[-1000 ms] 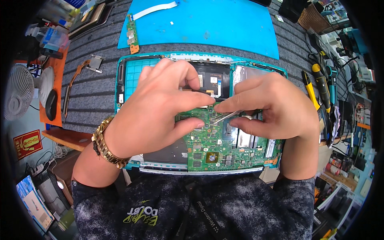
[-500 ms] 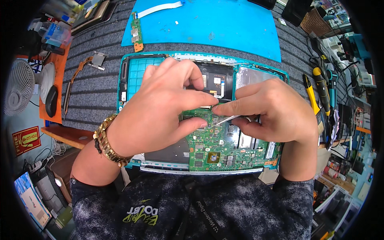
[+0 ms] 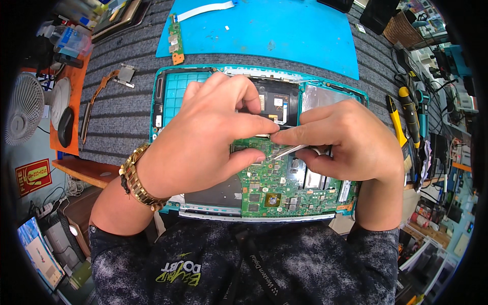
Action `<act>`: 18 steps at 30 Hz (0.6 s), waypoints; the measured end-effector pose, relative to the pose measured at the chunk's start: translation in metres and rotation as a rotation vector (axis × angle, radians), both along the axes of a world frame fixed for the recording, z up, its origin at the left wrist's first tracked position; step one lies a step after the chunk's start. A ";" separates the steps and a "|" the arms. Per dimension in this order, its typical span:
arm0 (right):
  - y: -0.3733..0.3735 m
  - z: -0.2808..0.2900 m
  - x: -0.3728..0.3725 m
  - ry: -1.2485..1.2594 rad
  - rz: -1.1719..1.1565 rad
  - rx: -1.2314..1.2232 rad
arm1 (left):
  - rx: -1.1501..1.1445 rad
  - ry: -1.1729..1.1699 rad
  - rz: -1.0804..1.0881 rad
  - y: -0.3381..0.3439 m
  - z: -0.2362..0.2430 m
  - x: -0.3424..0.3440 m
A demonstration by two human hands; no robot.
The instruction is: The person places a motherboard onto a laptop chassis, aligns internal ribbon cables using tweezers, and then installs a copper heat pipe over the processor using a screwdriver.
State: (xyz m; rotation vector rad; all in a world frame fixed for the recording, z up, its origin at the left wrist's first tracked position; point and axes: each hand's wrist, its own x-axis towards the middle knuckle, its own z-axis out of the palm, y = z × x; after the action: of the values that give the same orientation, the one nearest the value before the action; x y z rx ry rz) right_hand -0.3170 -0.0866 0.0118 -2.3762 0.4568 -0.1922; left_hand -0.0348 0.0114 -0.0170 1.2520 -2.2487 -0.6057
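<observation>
A green laptop motherboard (image 3: 292, 180) lies in an open teal laptop case (image 3: 157, 96) in front of me. My left hand (image 3: 213, 124) arches over the board's upper left, its thumb and index finger apart and their tips at the board. The other fingers of that hand bend over the case. From the right, my right hand (image 3: 340, 140) pinches a pair of metal tweezers (image 3: 288, 151), whose tips point down-left at the board near my left thumb. Both index fingertips nearly meet by a small connector, which they partly cover.
Beyond the case is a blue mat (image 3: 264, 35) bearing a small green circuit board (image 3: 176, 41) and a white ribbon cable (image 3: 206, 10). A copper heat pipe (image 3: 101, 84) lies at the left. Yellow-and-black tools (image 3: 408, 109) stand at the right. A white fan (image 3: 24, 109) is at far left.
The tweezers have tilted slightly, their tips shifting a little up and right over the board. Both hands otherwise keep nearly the same place.
</observation>
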 end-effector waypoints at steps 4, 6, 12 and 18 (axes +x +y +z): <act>0.001 -0.001 0.001 -0.012 0.001 0.006 | -0.001 0.001 0.003 0.000 0.000 0.000; 0.001 0.001 0.000 0.005 0.004 0.001 | 0.000 0.001 0.004 0.000 0.000 0.000; 0.000 0.002 0.002 0.058 -0.021 0.033 | -0.005 -0.006 0.006 0.000 0.000 0.000; -0.002 0.003 0.002 0.114 -0.074 0.228 | -0.014 0.006 -0.001 -0.001 -0.001 0.000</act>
State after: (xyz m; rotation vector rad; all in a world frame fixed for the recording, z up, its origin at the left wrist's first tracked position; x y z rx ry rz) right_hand -0.3145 -0.0890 0.0151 -2.1560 0.5887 -0.0361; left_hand -0.0348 0.0105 -0.0179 1.2415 -2.2447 -0.5926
